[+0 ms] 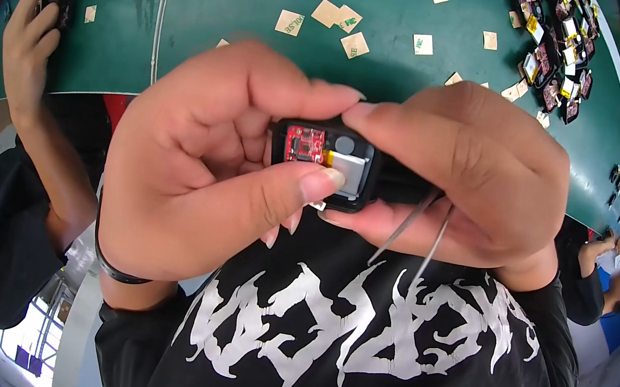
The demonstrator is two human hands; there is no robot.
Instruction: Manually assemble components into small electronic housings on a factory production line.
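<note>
Between my two hands is a small black device casing (371, 172), its inside facing up. Within it sit a red circuit board (305, 143) on the left and a silver battery cell (351, 169) with a yellow edge on the right. My left hand (199, 140) grips the casing from the left, its thumb pressed on the battery's lower corner. From the right, my right hand (478, 169) pinches the casing at its upper and lower edges. Metal tweezers (404, 228) are tucked in the right hand's fingers, tips pointing down toward my shirt.
Several square paper pieces (289, 23) lie scattered across the green table (218, 1). A pile of open casings with red boards and batteries (555, 53) stands at the back right. On the left a co-worker's hand (28, 55) holds a similar part; another person (604, 279) is far right.
</note>
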